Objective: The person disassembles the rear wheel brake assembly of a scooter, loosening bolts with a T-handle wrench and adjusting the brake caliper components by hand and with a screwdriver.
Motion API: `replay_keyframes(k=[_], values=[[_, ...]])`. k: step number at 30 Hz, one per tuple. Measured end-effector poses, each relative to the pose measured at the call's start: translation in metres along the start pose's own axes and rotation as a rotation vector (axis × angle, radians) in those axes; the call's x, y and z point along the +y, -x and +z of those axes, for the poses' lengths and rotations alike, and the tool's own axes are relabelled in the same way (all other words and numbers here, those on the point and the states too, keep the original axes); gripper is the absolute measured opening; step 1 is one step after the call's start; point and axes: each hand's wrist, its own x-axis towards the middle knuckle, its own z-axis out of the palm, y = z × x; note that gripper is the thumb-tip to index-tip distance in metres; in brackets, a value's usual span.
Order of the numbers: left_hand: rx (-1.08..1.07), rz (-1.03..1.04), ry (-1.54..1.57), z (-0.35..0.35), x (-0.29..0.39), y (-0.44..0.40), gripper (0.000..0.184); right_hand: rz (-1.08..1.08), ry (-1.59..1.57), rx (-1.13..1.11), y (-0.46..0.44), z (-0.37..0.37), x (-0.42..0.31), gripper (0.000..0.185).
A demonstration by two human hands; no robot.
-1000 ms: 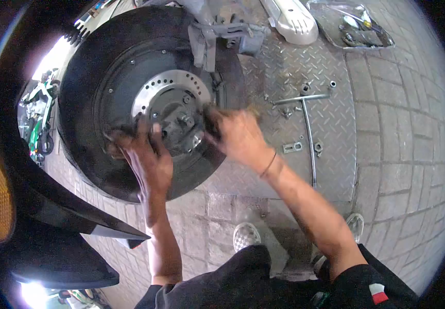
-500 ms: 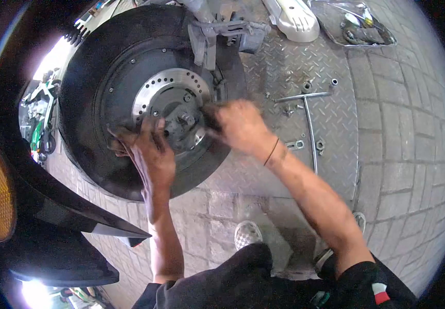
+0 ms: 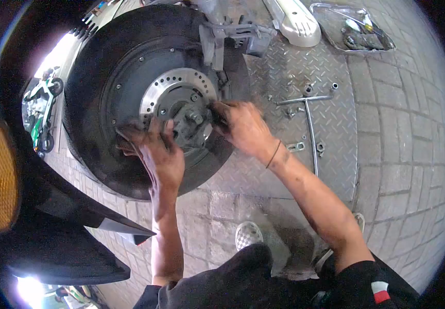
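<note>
Wheel with its brake disc lies left of the metal plate; a shallow tray, at the plate's upper right, holds dark pieces and small white and yellow items; the left hand is open, fingers spread over the wheel; the right hand curls at the disc's right edge, its grip unclear; the wheel sits slightly further right than before.
</note>
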Motion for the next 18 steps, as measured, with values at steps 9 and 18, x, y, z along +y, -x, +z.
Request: replay_keyframes(k=[9,18], values=[[0.077,0.067,-0.11,0.001,0.0,0.0,0.034,0.029,0.052,-0.114,0.007,0.011,0.006,0.045],[0.094,-0.264,-0.129,0.026,0.01,0.024,0.042,-0.183,0.19,-0.153,0.002,-0.008,0.016,0.022]])
